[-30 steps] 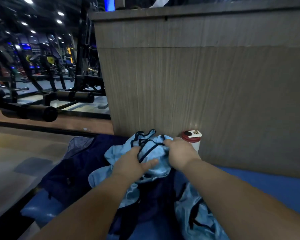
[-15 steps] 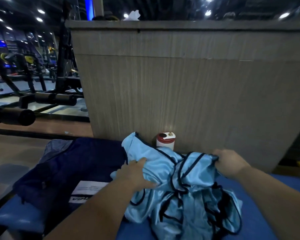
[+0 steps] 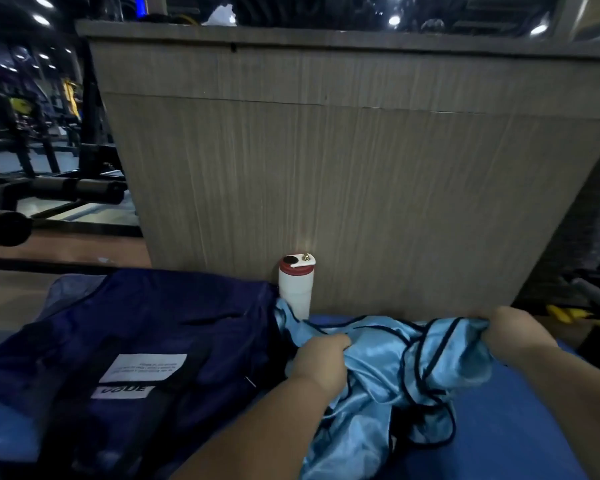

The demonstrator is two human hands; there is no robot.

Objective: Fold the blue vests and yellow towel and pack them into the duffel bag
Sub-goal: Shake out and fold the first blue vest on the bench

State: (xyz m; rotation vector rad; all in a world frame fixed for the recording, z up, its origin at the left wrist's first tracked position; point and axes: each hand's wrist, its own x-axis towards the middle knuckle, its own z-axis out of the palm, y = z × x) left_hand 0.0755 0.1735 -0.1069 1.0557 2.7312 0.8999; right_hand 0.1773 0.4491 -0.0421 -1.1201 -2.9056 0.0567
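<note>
**Asker:** Through the head view, what have you got hold of?

**Me:** Both grips are clamped on the blue vests [image 3: 381, 372]. My left grip [image 3: 321, 358] is bunched into the cloth near its left end, with the fingers curled under so the tips are hidden. My right grip [image 3: 513, 329] pinches the far right edge, close to the foot of the wooden counter [image 3: 361, 185]. The shiny fabric sags crumpled between the two. The rest lies heaped toward me on the blue tabletop [image 3: 520, 438].

**Asker:** Why hold it so wide?

**Me:** My guess is to pull the tangle open. The dark trim loops over itself, so I cannot tell where one vest ends and the next begins. Spreading it is how I would find an edge to fold along.

**Asker:** And the duffel bag?

**Me:** The navy duffel bag [image 3: 160, 327] lies slumped to my left, white label up, touching the vests' left end. That close, folded pieces would have a short way to go. I cannot see its opening.

**Asker:** The yellow towel?

**Me:** It isn't in sight. A white bottle [image 3: 296, 292] with a red cap stands upright against the counter, just behind the vests. A careless tug could tip it.

**Asker:** How far along are you?

**Me:** Early, I judge. Nothing I can see is folded.
</note>
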